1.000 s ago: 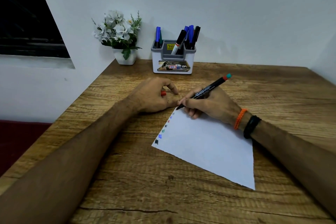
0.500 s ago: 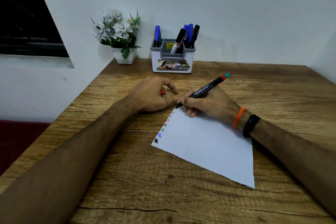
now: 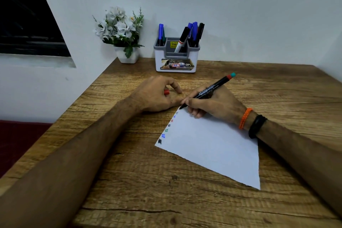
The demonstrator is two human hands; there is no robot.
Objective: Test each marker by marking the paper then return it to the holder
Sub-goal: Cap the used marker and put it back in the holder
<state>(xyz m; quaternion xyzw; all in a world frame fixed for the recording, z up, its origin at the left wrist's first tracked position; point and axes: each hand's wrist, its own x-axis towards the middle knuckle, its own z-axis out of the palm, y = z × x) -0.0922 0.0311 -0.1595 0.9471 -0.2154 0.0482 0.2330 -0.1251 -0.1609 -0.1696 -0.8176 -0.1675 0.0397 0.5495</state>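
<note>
Head view, operator A: report hand states and marker position

B: Right hand grips a black marker in a writing hold; tip rests at the upper corner of the paper, tail end points to the upper right. Left hand lies on the table just left of that corner, fingers curled around a red cap

A: Paper edges?

B: Sheet sits angled at centre right. A row of small colour marks runs down its left edge to the lower left corner. The right wrist, with an orange band and a black band, covers the right edge

A: Holder location and clearance?

B: Holder stands at upper centre against the wall, several markers upright in it, a flower pot just left. Bare wood lies between holder and hands; the lower part of the table is open apart from the forearms
</note>
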